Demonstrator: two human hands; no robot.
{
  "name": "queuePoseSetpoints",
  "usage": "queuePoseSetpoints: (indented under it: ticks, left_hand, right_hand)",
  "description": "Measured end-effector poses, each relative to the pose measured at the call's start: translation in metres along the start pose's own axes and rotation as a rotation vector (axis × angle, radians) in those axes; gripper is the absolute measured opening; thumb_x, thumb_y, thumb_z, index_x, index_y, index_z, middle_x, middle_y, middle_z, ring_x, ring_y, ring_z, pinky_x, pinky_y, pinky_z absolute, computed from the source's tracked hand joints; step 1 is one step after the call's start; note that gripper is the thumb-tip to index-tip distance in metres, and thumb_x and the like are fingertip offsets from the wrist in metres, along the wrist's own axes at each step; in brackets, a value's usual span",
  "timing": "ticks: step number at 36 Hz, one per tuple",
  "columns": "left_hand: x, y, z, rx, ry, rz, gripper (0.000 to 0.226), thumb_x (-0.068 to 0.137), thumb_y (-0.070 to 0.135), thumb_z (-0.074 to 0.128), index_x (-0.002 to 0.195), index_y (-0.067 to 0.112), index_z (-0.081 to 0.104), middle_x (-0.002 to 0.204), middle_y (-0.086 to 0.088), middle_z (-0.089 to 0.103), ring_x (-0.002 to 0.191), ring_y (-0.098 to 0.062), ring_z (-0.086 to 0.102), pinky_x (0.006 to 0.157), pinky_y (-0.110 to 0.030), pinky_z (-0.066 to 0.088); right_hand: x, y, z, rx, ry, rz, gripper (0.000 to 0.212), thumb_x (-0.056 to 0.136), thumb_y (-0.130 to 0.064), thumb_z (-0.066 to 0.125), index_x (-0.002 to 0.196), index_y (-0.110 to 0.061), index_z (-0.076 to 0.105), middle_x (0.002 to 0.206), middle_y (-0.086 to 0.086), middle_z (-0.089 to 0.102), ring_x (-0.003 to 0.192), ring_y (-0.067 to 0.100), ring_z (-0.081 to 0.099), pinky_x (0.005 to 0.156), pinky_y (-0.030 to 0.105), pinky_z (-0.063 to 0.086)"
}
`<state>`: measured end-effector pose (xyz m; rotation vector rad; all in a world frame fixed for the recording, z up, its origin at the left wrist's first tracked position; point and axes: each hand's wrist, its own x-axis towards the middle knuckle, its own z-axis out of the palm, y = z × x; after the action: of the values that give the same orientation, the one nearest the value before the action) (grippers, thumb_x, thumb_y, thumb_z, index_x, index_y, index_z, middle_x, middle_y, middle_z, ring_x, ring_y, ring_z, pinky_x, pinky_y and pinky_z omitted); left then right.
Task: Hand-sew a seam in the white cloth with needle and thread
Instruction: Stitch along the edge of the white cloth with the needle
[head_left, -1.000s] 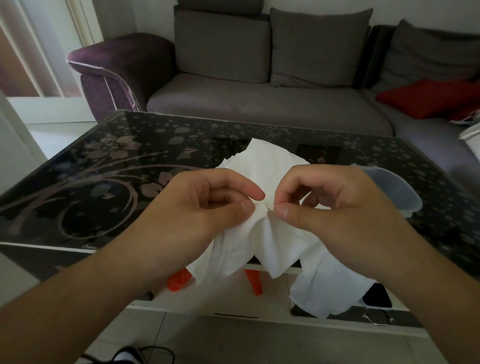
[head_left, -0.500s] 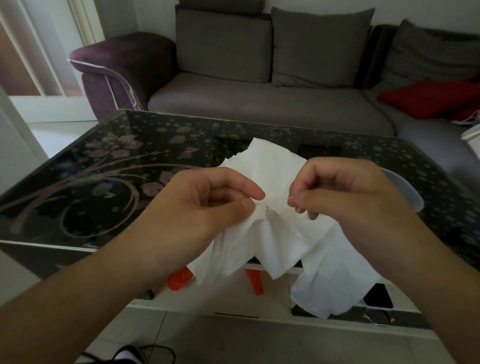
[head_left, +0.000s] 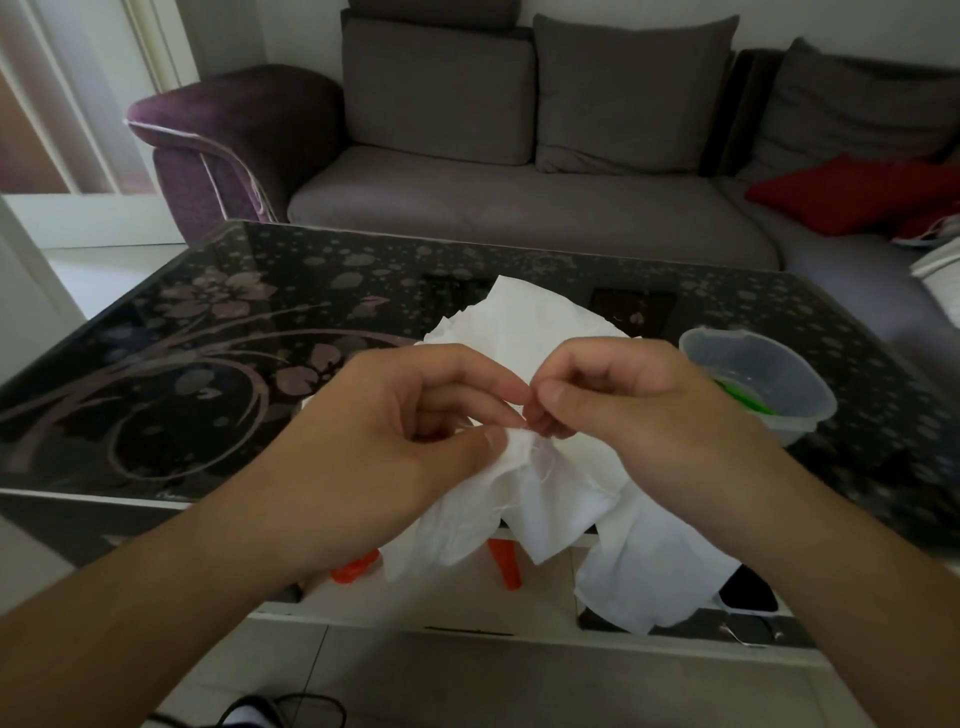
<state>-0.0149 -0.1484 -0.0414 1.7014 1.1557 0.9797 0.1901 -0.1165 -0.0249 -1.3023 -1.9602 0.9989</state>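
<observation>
A crumpled white cloth (head_left: 545, 332) hangs between my hands above the near edge of the table. My left hand (head_left: 405, 431) pinches a fold of it between thumb and fingers. My right hand (head_left: 623, 405) is curled with its fingertips together right beside the left fingertips, at the cloth's pinched edge. The needle is too small to make out. Thin white thread (head_left: 543, 467) trails over the cloth just below the fingertips.
A black glass table (head_left: 208, 374) with a floral print lies under my hands. A clear plastic tub (head_left: 753, 384) with something green inside stands on it at the right. Orange objects (head_left: 504, 561) show on the shelf below. A grey sofa (head_left: 519, 208) stands behind.
My right hand pulled away to the right half a second ago and has now come back to the left fingertips at the cloth. The left hand kept its pinch.
</observation>
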Motion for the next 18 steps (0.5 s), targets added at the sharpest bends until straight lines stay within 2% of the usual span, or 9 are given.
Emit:
queuePoseSetpoints:
  ticks: [3,5,8,12,15,18]
  left_hand:
    - [0.0010,0.0002,0.0009,-0.003,0.005,-0.011,0.029,0.093,0.001,0.070,0.110,0.024,0.076,0.099,0.006,0.081,0.097,-0.016,0.077,0.092,-0.038,0.062]
    - [0.0010,-0.0004,0.0008,0.008,0.012,-0.015,0.029,0.093,0.002,0.071,0.110,0.025,0.076,0.099,0.007,0.081,0.097,-0.014,0.077,0.092,-0.037,0.063]
    - [0.0012,-0.0010,0.0001,0.020,0.020,-0.017,0.029,0.093,0.003,0.071,0.110,0.026,0.076,0.099,0.008,0.081,0.099,-0.012,0.076,0.094,-0.038,0.062]
    - [0.0020,-0.0011,0.0004,0.015,0.010,-0.019,0.029,0.092,0.001,0.071,0.111,0.023,0.077,0.100,0.006,0.081,0.100,-0.013,0.076,0.095,-0.039,0.061]
    - [0.0014,-0.0013,0.0014,0.022,0.001,-0.025,0.029,0.092,-0.001,0.071,0.109,0.022,0.077,0.099,0.005,0.081,0.098,-0.014,0.076,0.095,-0.040,0.061]
    - [0.0010,-0.0018,0.0010,0.026,0.010,-0.031,0.028,0.092,0.000,0.072,0.107,0.024,0.077,0.098,0.004,0.081,0.096,-0.015,0.076,0.094,-0.041,0.061]
  right_hand:
    - [-0.0003,0.0014,-0.0033,0.009,-0.041,0.022,0.025,0.102,-0.016,0.057,0.087,-0.023,0.076,0.082,-0.011,0.075,0.082,0.003,0.071,0.074,0.010,0.054]
    - [-0.0004,0.0025,-0.0045,0.019,-0.076,0.039,0.024,0.102,-0.016,0.058,0.088,-0.024,0.076,0.083,-0.011,0.076,0.083,0.003,0.071,0.074,0.015,0.056]
    - [-0.0003,0.0031,-0.0065,0.058,-0.134,0.054,0.020,0.099,-0.014,0.062,0.097,-0.028,0.076,0.087,-0.006,0.078,0.088,0.007,0.073,0.088,0.028,0.054]
    - [0.0004,0.0045,-0.0086,0.067,-0.210,0.042,0.017,0.095,-0.019,0.068,0.103,-0.031,0.078,0.092,0.005,0.075,0.094,0.020,0.071,0.093,0.040,0.057]
    - [0.0012,0.0071,-0.0070,0.027,-0.215,0.045,0.010,0.093,-0.022,0.072,0.097,-0.028,0.080,0.092,-0.001,0.076,0.093,0.017,0.072,0.094,0.044,0.059]
    - [0.0020,0.0085,-0.0088,0.041,-0.210,0.074,0.012,0.095,-0.021,0.070,0.089,-0.024,0.080,0.089,-0.002,0.077,0.088,0.017,0.073,0.088,0.042,0.061]
